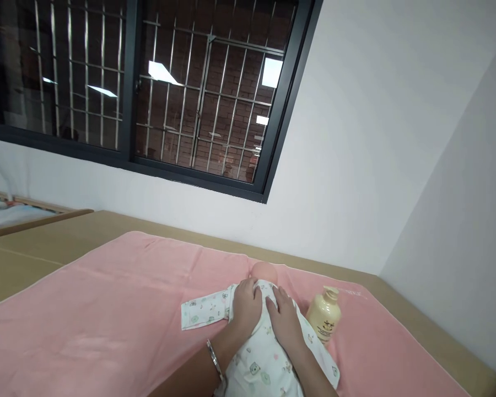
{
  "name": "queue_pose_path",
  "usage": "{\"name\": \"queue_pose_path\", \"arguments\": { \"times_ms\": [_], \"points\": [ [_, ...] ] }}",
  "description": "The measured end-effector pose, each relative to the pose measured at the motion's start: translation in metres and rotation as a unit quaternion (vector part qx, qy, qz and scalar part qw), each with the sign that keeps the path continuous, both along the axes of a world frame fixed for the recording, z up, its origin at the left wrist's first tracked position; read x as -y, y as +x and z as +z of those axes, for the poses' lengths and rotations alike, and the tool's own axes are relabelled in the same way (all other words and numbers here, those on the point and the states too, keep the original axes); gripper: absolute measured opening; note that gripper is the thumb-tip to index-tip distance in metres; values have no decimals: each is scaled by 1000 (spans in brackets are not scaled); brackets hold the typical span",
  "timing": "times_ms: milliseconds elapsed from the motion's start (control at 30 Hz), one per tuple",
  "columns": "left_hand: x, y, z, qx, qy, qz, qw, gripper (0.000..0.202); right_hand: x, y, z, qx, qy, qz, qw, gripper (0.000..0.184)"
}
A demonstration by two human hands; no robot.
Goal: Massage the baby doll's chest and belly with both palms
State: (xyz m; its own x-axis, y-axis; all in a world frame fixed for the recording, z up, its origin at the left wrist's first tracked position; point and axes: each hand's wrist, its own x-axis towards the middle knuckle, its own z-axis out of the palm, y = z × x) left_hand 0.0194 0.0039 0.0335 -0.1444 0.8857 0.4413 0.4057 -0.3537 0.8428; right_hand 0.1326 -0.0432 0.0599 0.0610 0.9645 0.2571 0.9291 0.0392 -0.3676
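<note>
One head view: worn above the worktop [86,231], facing forward and slightly down; left hand [248,306] and right hand [286,320] near, at lower centre; slanting window [130,88] farther off, at upper left.

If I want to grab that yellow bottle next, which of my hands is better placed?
Probably your right hand: it rests on the patterned garment, on the side nearer the yellow bottle. Your left hand lies farther away, beside the outstretched sleeve.
</note>
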Motion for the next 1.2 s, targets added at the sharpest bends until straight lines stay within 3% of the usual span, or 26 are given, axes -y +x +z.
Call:
{"name": "queue_pose_path", "arguments": {
  "times_ms": [67, 233, 400, 500, 667, 867, 1000, 1200],
  "points": [
    [0, -1, 0, 4, 0, -2, 1000, 28, 2, -2, -2, 20, 4, -23, 1000, 57],
    [-1, -3, -2, 30, -3, -2, 1000, 31, 7, -9, -4, 49, 12, 130, 990, 54],
    [-2, 0, -1, -24, -21, 19, 999, 28, -9, 4, -7, 1, -1, -15, 1000, 58],
    [-2, 0, -1, -70, -47, 47, 995, 31, -15, 14, -10, 32, -11, -57, 998, 60],
    [-6, -4, -2, -163, -87, 33, 982, 32, -14, 18, -5, 42, -16, -10, 999, 55],
    [-12, -13, -4, -254, -95, -9, 962, 36, -16, 12, 6, 101, -48, -23, 993, 54],
    [-13, -21, -9, -239, -49, -74, 967, 41, -19, 16, 0, 68, -42, -13, 997, 54],
    [-7, -22, -8, -206, 9, -76, 975, 33, -16, 19, 1, 64, -17, 0, 998, 47]
  ]
}}
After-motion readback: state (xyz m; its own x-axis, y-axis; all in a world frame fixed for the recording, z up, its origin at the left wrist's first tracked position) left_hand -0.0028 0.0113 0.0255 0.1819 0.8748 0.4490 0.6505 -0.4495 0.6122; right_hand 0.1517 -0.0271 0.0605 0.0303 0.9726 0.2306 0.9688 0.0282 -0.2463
